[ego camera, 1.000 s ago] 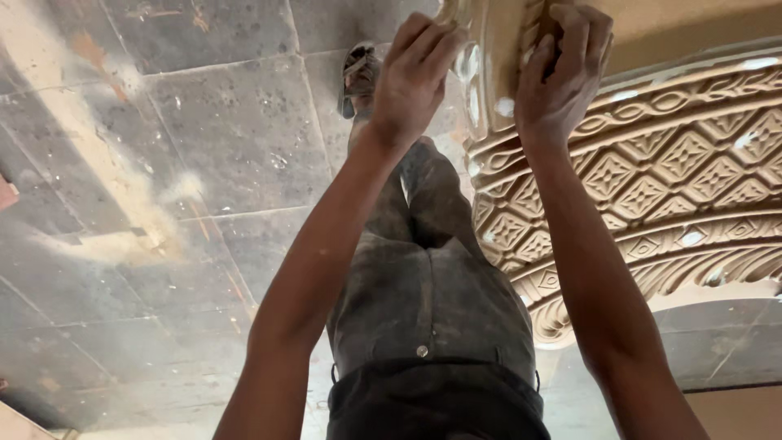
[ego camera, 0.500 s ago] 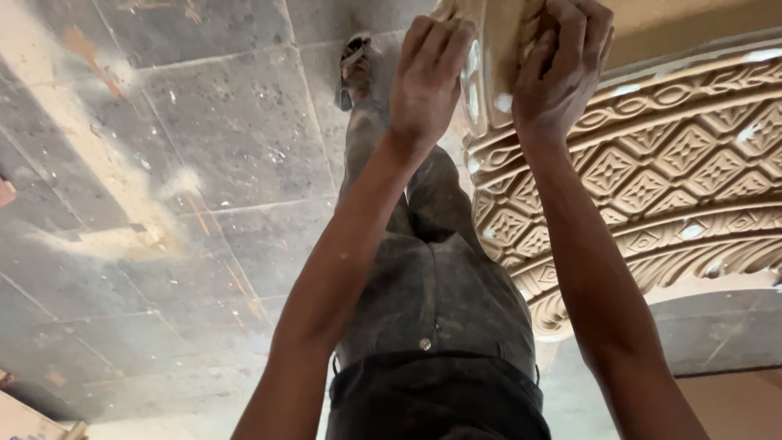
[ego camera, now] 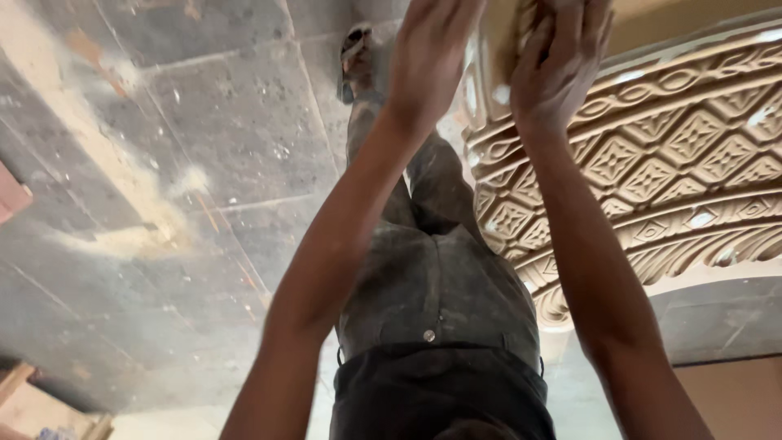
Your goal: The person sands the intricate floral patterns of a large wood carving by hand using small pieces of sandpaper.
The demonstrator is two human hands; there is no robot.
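Left hand: my left hand (ego camera: 432, 61) is stretched out ahead at the top of the view, back of the hand toward the camera, fingers running up past the frame edge. It lies against the near edge of the carved piece.
Left grip: I cannot tell whether it is closed on anything; the fingertips are cut off by the frame.
Right hand: my right hand (ego camera: 558, 69) sits just beside the left, fingers (ego camera: 570, 33) together and pressed flat on the top part of the carved wooden panel (ego camera: 652, 163).
Right grip: fingers are laid flat and fairly straight on the wood, not wrapped round it; whether something small lies under the palm I cannot tell.
Carved wooden panel: pale tan, curved like an arch, with bands of diamond and rope-like relief. It fills the upper right of the view, running from under my hands down to the right edge.
Body: I see dusty grey trousers (ego camera: 440, 277), a dark waistband, and one foot in a worn shoe (ego camera: 358, 57) far out on the floor, just left of the left wrist.
Floor: grey stone slabs (ego camera: 204, 163) with pale sawdust streaks on the left.
Edges: bits of wood (ego camera: 32, 399) show at the lower left corner.
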